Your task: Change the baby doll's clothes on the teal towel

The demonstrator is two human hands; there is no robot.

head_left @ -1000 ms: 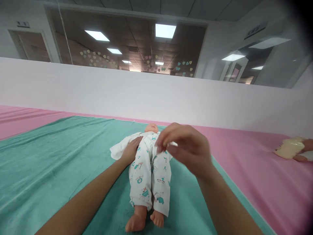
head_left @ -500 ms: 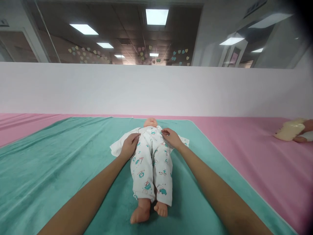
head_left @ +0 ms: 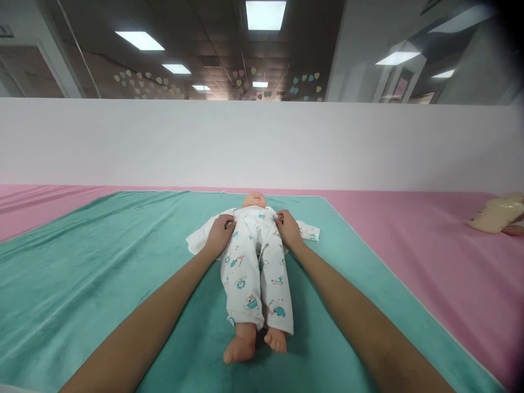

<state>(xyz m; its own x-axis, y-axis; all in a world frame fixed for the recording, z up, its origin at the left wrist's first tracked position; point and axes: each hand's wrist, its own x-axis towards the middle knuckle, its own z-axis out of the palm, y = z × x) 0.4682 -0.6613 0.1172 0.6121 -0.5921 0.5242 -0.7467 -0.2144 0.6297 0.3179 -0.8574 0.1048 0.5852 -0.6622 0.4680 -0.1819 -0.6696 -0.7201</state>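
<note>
A baby doll [head_left: 254,201] lies on its back on a teal blanket [head_left: 102,278], bare feet toward me. It wears white printed pants [head_left: 256,273] and an open white top [head_left: 200,239] spread to both sides. My left hand [head_left: 220,233] grips the pants' waistband at the doll's left side as I see it, fingers curled. On the other side of the waist, my right hand [head_left: 289,229] pinches the same waistband. Both arms reach forward along the doll's legs.
The blanket lies on a pink sheet [head_left: 429,262]. A white partition wall [head_left: 262,142] runs across behind the doll. At the far right edge a cream-coloured object [head_left: 497,213] rests on the pink sheet beside part of another person's hand.
My right hand came down from mid-air to the doll's waist and took hold of the waistband. My left hand stayed at the other side. The view has tilted slightly down.
</note>
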